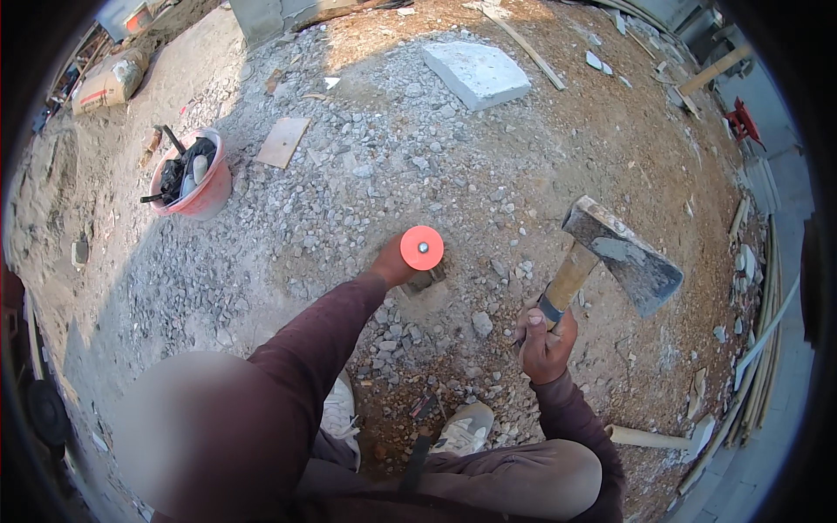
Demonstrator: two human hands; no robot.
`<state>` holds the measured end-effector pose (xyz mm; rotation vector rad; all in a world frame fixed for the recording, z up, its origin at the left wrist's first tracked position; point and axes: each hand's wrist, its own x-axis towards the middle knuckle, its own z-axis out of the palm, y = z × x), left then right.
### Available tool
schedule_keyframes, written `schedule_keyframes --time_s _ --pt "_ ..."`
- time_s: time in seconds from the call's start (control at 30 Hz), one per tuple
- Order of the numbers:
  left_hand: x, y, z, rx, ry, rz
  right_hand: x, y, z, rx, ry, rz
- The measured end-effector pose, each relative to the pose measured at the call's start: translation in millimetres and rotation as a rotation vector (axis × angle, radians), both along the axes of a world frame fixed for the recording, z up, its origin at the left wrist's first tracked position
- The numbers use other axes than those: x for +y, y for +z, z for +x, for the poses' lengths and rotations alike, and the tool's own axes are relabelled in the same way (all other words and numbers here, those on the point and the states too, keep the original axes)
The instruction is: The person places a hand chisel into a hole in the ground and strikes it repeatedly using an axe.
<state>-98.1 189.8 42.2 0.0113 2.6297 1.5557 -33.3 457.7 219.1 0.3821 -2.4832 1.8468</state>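
My left hand point(391, 264) is closed around a chisel point(422, 248) with a round orange guard, seen end-on with its metal striking end in the middle. The guard hides most of the fingers and the shaft. Just below it, a small dark block-like shape point(425, 281) shows at the ground; whether the chisel touches it I cannot tell. To the right, my right hand point(549, 346) grips an axe point(623, 255) by its wooden handle, near a dark band. The axe head is raised, its wide blade pointing right and its blunt back toward the upper left.
Loose gravel point(349, 187) covers the ground around my shoes point(466, 429). A pink bucket point(207, 193) with tools and dark bags stands at left, near a flat tile point(284, 142). Farther off lie a white slab point(478, 74) and a filled sack point(112, 83). Poles point(767, 349) line the right side.
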Motion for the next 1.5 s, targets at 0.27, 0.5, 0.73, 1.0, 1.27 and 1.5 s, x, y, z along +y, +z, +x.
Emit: schedule_keyframes --time_s 0.27,0.5,0.73,1.0,1.27,1.5 --pt "4.0 8.1 -10.3 0.09 -0.123 -0.028 -5.3 -65.4 -6.2 -0.007 0.128 0.553" --pt "-43.4 -6.4 -40.6 0.199 -0.033 -0.117 0.4 -20.5 -19.1 -0.212 0.209 0.45" --pt "-30.7 65.4 -33.9 -0.113 0.185 0.314 25.9 -7.4 -11.9 -0.174 0.133 0.248" --pt "-5.7 82.3 -18.4 -0.008 -0.364 -0.081 27.3 -16.5 -6.1 -0.118 0.105 0.048" --pt "4.4 52.2 -24.3 -0.037 -0.325 -0.278 49.9 -37.2 2.7 -0.153 0.074 0.046" --pt "47.7 57.2 -14.3 0.123 -0.152 -0.215 63.9 -46.1 8.5 -0.198 -0.016 -0.065"
